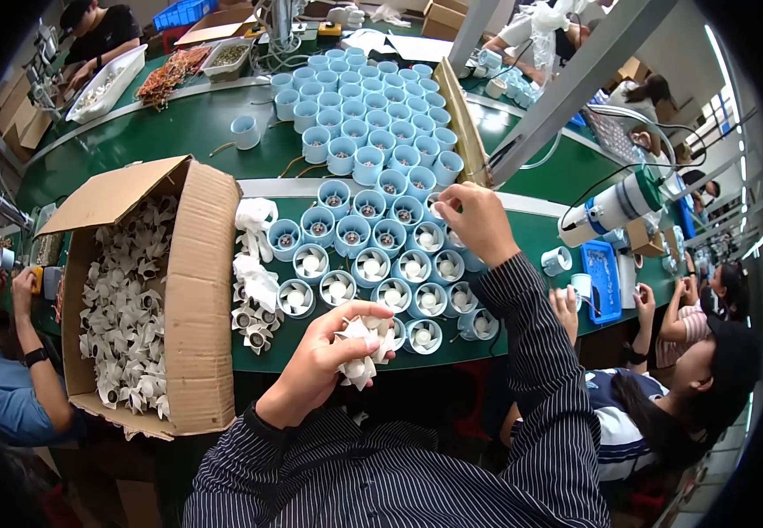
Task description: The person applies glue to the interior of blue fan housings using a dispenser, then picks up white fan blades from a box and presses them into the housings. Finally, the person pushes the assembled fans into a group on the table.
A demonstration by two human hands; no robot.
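Observation:
In my left hand [315,361] is a bunch of white fan impellers [366,345], its fingers curled round them in front of the housings. My right hand [476,222] reaches over the right side of the group, thumb and fingers pinched on a white fan impeller [435,208] at the mouth of a light blue cup-shaped housing; the fingers partly cover it. The nearer housings [372,266] have white impellers seated inside. Farther back, the open housings [368,164] show copper-coloured parts within.
On the left, an open cardboard box [203,299] is heaped with impellers. Beside it lie white gloves [256,280] and loose impellers [255,324]. One housing [244,132] stands apart at the far left. A metal post [575,92] slants across the right; co-workers sit on both sides, near a blue tray [602,282].

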